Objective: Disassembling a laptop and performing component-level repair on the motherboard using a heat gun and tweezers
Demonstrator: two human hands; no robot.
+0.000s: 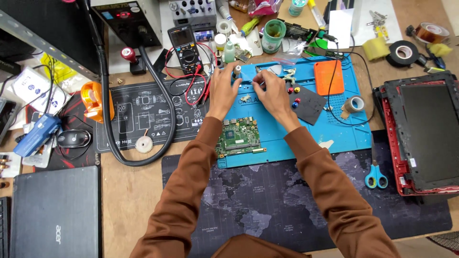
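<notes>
Both hands work over the far part of the blue repair mat (334, 136), which serves as the landmark here. Left hand (223, 91) reaches to the mat's far left corner, fingers curled round a small upright bottle with a pale cap (236, 71); the grip looks closed on it, though the thumb side is hidden. Right hand (273, 93) sits just right of the left hand, over the mat's far middle, fingers pinched together on something thin and small near the knuckles; what it is cannot be told. Green circuit board (239, 137) lies on the mat's near left part, below both hands and apart from them. Orange rectangular pad (329, 77) rests on the mat's far right. Roll of tan tape (354, 104) on the mat's right side. Blue-handled scissors (376, 177) lie just off the mat's near right corner. Black multimeter (185, 48) with red leads stands beyond the mat's far left corner. Opened red laptop shell (420, 129) lies on the counter right of the mat.
</notes>
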